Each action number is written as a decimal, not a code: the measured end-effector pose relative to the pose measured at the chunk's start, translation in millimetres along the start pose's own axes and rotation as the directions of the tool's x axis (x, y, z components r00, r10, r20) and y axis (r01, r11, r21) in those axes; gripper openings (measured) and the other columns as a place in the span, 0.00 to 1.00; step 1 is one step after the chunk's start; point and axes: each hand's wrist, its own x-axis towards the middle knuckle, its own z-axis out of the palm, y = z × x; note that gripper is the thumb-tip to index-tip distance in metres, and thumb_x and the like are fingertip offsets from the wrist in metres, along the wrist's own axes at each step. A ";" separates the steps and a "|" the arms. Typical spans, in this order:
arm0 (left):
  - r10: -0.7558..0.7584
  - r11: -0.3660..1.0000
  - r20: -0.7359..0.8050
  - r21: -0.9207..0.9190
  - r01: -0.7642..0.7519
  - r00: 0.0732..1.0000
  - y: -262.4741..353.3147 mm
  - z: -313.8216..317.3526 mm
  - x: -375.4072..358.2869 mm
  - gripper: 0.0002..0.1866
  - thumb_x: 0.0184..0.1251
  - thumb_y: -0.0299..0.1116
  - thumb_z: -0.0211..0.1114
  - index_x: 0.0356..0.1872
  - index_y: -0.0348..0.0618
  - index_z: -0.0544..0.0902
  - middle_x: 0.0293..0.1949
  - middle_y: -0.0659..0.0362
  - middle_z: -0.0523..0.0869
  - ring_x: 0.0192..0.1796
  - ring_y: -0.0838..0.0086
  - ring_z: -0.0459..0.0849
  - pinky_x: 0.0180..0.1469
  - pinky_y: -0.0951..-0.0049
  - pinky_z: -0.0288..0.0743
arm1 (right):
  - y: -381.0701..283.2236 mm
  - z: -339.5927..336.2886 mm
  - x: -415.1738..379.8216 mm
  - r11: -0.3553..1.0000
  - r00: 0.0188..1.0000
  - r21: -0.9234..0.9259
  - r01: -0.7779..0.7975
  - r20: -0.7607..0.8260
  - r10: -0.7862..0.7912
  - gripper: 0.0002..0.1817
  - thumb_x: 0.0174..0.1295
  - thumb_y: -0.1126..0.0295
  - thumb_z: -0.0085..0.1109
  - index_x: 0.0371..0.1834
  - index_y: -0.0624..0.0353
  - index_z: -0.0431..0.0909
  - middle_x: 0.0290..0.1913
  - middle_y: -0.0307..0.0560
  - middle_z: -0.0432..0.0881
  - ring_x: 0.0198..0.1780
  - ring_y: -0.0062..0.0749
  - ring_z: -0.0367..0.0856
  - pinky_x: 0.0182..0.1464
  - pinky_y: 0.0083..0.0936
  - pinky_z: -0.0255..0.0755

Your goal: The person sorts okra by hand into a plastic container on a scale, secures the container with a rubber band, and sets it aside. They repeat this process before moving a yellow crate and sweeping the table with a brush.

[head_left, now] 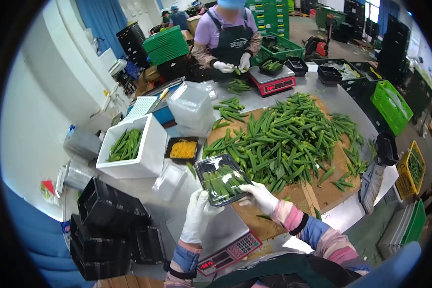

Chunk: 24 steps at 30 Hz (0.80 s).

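Between my two white-gloved hands is a black tray of okra [221,179] under a clear lid, with a rubber band around it. My left hand [196,216] grips the tray's lower left corner. At the right edge, my right hand [261,198] has its fingers closed on the rim. Below the tray is a weighing scale [211,240] with a lit red display. A black tray of yellow rubber bands [182,149] lies just beyond, beside a clear plastic lid [170,181]. A large heap of okra [288,137] covers the cardboard to the right.
A white foam box [153,153] holding okra stands left, near stacked clear lids [192,105]. Stacked black trays [110,206] are at lower left. Across the table, a co-worker [230,33] handles okra beside a red scale [273,81]. Crates stand around the table.
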 end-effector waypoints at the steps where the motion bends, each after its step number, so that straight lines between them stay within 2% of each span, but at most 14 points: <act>1: 0.022 0.999 -0.022 0.034 -0.021 1.000 -2.0 -7.8 2.7 0.30 0.76 0.46 0.64 0.70 0.44 0.64 0.61 0.51 0.77 0.56 0.62 0.83 0.55 0.56 0.83 | -3.8 -7.2 15.7 1.000 1.000 0.000 -0.010 -0.013 0.010 0.17 0.70 0.65 0.60 0.59 0.58 0.76 0.50 0.45 0.85 0.46 0.32 0.87 0.45 0.29 0.84; 5: 0.059 0.991 -0.129 0.127 -0.043 0.990 -4.8 -22.3 2.1 0.32 0.76 0.45 0.63 0.72 0.40 0.64 0.64 0.46 0.75 0.61 0.55 0.81 0.56 0.56 0.82 | -34.9 -15.7 93.6 0.979 0.970 -0.175 0.102 -0.203 -0.137 0.20 0.65 0.61 0.65 0.57 0.57 0.78 0.42 0.42 0.86 0.35 0.27 0.84 0.32 0.25 0.81; 7: 0.077 0.985 -0.184 0.163 -0.047 0.980 -6.8 -35.9 -4.3 0.32 0.76 0.45 0.64 0.71 0.39 0.64 0.65 0.46 0.75 0.61 0.55 0.81 0.56 0.57 0.82 | -50.9 -19.6 132.5 0.958 0.934 -0.216 0.189 -0.262 -0.243 0.22 0.62 0.60 0.67 0.56 0.56 0.78 0.42 0.41 0.85 0.34 0.26 0.81 0.33 0.24 0.78; 13: 0.066 0.991 -0.335 0.133 -0.022 0.940 -0.4 -58.8 -27.9 0.29 0.76 0.44 0.64 0.69 0.38 0.67 0.63 0.46 0.77 0.59 0.58 0.82 0.54 0.60 0.82 | -66.5 -53.6 224.4 0.935 0.881 -0.282 0.214 -0.358 -0.309 0.24 0.63 0.53 0.69 0.54 0.57 0.77 0.48 0.43 0.82 0.46 0.32 0.82 0.43 0.33 0.81; 14: 0.066 0.991 -0.363 0.135 -0.017 0.929 1.3 -61.7 -31.9 0.29 0.76 0.43 0.64 0.69 0.38 0.68 0.62 0.47 0.78 0.58 0.60 0.83 0.53 0.62 0.82 | -63.3 -53.7 231.2 0.933 0.823 -0.328 0.149 -0.483 -0.300 0.31 0.63 0.50 0.70 0.61 0.60 0.75 0.56 0.47 0.81 0.56 0.37 0.80 0.50 0.37 0.80; 15: 0.065 0.991 -0.398 0.133 -0.013 0.915 0.7 -63.7 -38.3 0.28 0.76 0.42 0.64 0.68 0.38 0.69 0.60 0.48 0.79 0.57 0.61 0.84 0.53 0.63 0.82 | -62.5 -64.7 228.9 0.901 0.870 -0.429 0.062 -0.418 -0.259 0.38 0.62 0.49 0.70 0.68 0.64 0.71 0.65 0.51 0.77 0.62 0.41 0.77 0.56 0.38 0.78; 16: 0.082 0.984 -0.397 0.179 -0.011 0.914 1.7 -62.2 -42.9 0.27 0.76 0.41 0.64 0.68 0.38 0.70 0.59 0.50 0.80 0.56 0.63 0.84 0.53 0.65 0.82 | -51.7 -62.6 226.0 0.828 0.799 -0.549 0.119 -0.442 -0.408 0.42 0.63 0.50 0.70 0.73 0.65 0.66 0.67 0.53 0.75 0.65 0.39 0.75 0.60 0.37 0.76; 17: 0.102 0.976 -0.420 0.218 -0.009 0.902 6.7 -61.8 -45.2 0.25 0.76 0.40 0.64 0.67 0.38 0.71 0.58 0.51 0.81 0.55 0.66 0.85 0.52 0.66 0.82 | -45.8 -77.4 207.5 0.831 0.894 -0.522 0.193 -0.255 -0.368 0.42 0.65 0.52 0.68 0.75 0.66 0.64 0.69 0.54 0.74 0.67 0.38 0.75 0.62 0.37 0.76; 18: 0.122 0.967 -0.462 0.253 -0.001 0.879 13.8 -65.1 -51.0 0.24 0.76 0.39 0.65 0.66 0.38 0.73 0.56 0.53 0.83 0.53 0.68 0.85 0.52 0.68 0.81 | -29.8 -83.2 193.4 0.778 0.853 -0.590 0.216 -0.274 -0.444 0.37 0.68 0.56 0.66 0.74 0.66 0.67 0.68 0.53 0.76 0.67 0.37 0.75 0.61 0.36 0.77; 19: 0.174 0.954 -0.473 0.298 -0.030 0.864 18.8 -70.9 -55.1 0.21 0.75 0.36 0.65 0.64 0.38 0.76 0.53 0.57 0.85 0.51 0.73 0.86 0.50 0.73 0.81 | -38.9 -53.4 137.6 0.862 0.909 -0.457 0.219 -0.225 -0.351 0.31 0.70 0.58 0.62 0.71 0.65 0.71 0.66 0.53 0.78 0.66 0.37 0.78 0.61 0.34 0.77; 21: 0.342 0.871 -0.469 0.483 -0.087 0.814 33.4 -100.5 -61.1 0.20 0.75 0.33 0.65 0.63 0.37 0.77 0.53 0.57 0.85 0.51 0.76 0.85 0.50 0.76 0.79 | -20.6 -57.7 87.1 0.857 0.947 -0.480 0.189 -0.142 -0.288 0.24 0.74 0.60 0.58 0.66 0.64 0.78 0.60 0.50 0.84 0.58 0.33 0.84 0.56 0.31 0.79; 22: 0.551 0.721 -0.369 0.661 -0.205 0.749 28.4 -135.3 -65.1 0.19 0.74 0.30 0.66 0.62 0.36 0.77 0.53 0.57 0.85 0.53 0.75 0.84 0.54 0.75 0.79 | -21.5 -52.8 55.7 0.838 0.961 -0.537 0.096 -0.170 -0.219 0.21 0.74 0.61 0.57 0.62 0.64 0.81 0.56 0.50 0.86 0.53 0.30 0.86 0.51 0.27 0.80; 23: 0.657 0.620 -0.353 0.755 -0.211 0.667 39.8 -146.9 -70.6 0.18 0.73 0.28 0.67 0.60 0.35 0.78 0.53 0.56 0.85 0.56 0.73 0.83 0.61 0.72 0.77 | -16.5 -60.5 31.5 0.866 0.976 -0.500 0.006 -0.186 -0.114 0.18 0.74 0.63 0.57 0.58 0.65 0.83 0.53 0.49 0.87 0.47 0.29 0.88 0.48 0.23 0.79; 24: 0.759 0.463 -0.323 0.878 -0.119 0.566 54.6 -154.8 -79.2 0.17 0.72 0.28 0.67 0.59 0.36 0.79 0.55 0.54 0.85 0.57 0.72 0.83 0.61 0.71 0.77 | 0.4 -75.6 15.4 0.861 0.969 -0.503 0.080 -0.164 -0.185 0.16 0.75 0.64 0.56 0.54 0.64 0.85 0.49 0.45 0.88 0.43 0.27 0.88 0.44 0.21 0.79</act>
